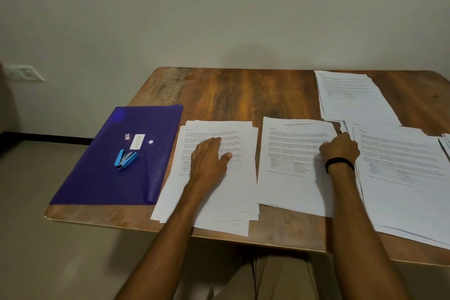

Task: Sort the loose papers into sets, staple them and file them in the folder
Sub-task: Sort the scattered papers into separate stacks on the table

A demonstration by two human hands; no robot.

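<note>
My left grip lies flat with fingers spread, pressing on the left stack of papers. My right grip rests with curled fingers at the right edge of the middle stack; I cannot tell whether it pinches a sheet. The purple folder lies on the desk just left of my left grip, and the blue stapler lies on top of it.

4+ piles, 1 fldr, 1 stapler
</note>
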